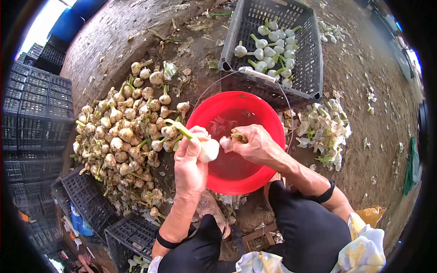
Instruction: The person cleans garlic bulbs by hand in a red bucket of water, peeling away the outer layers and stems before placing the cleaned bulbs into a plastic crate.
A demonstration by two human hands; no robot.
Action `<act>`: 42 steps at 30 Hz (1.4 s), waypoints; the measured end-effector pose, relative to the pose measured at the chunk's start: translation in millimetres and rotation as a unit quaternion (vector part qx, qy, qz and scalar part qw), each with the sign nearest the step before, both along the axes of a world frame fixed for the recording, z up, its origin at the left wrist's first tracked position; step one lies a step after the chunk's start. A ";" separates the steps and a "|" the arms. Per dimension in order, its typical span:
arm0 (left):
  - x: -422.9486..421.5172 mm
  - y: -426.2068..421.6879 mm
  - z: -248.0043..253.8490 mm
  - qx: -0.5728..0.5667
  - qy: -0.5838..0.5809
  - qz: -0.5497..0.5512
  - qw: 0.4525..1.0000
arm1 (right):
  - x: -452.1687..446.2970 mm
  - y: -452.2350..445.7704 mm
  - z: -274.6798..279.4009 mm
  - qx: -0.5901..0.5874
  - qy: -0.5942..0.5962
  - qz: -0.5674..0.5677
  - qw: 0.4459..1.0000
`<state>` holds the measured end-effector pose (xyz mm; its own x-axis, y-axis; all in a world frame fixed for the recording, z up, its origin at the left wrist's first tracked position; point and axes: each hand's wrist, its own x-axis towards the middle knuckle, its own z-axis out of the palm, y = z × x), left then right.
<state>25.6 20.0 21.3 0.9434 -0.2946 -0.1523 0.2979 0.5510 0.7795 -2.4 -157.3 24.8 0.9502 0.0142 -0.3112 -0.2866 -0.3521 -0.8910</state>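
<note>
My left hand (189, 159) is closed around a white garlic bulb (209, 150), whose green stem (180, 128) sticks out past my thumb. Just to the right, my right hand (256, 144) is curled shut over the bucket, with pale papery garlic skin (226, 144) and a brownish-green bit showing at its fingers. Whether it also grips a tool is hidden. Beneath both hands stands a red bucket (268, 178) of murky, reddish-looking water with scraps of skin floating in it.
A heap of unpeeled garlic (123, 136) lies left of the bucket. Behind it, a black crate (317, 54) holds cleaned bulbs. Peeled skins (325, 134) are piled at right. Stacked black crates (38, 100) line the left side, and more crates (86, 195) sit near my left leg.
</note>
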 end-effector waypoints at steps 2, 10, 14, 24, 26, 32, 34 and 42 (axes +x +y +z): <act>0.5 4.0 -7.1 -0.030 0.042 0.000 0.999 | 3.6 -3.9 -0.9 0.051 0.009 0.007 0.999; -2.3 -1.0 -12.2 0.046 -0.015 -0.011 0.999 | 9.4 6.1 15.0 0.227 0.086 0.021 0.970; -6.0 -0.4 -4.9 0.188 -0.134 -0.004 0.973 | 8.0 8.2 16.8 0.125 0.052 0.053 0.989; -10.0 -1.2 -11.8 0.081 -0.049 -0.048 0.994 | 2.4 5.9 -1.2 0.059 -0.027 0.034 0.997; -4.6 -0.5 -10.9 0.058 -0.020 -0.031 0.998 | 0.7 -2.1 -11.2 0.072 -0.035 0.012 0.997; 6.0 9.5 -20.8 -0.110 0.126 -0.030 0.985 | -5.7 -4.1 1.9 -0.080 0.023 0.016 0.996; 8.6 16.2 -25.0 -0.152 0.160 -0.027 0.975 | -8.6 -3.4 -3.4 -0.210 -0.046 0.047 0.975; 16.8 24.3 -17.3 -0.202 0.209 0.010 0.957 | -47.2 -106.5 89.7 0.044 -0.088 -0.094 0.991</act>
<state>42.4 44.3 3.9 0.8315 -0.3913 -0.3943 0.5228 0.7913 0.3171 -49.6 -263.8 114.6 0.9782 -0.1483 -0.1454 -0.1766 -0.2251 -0.9582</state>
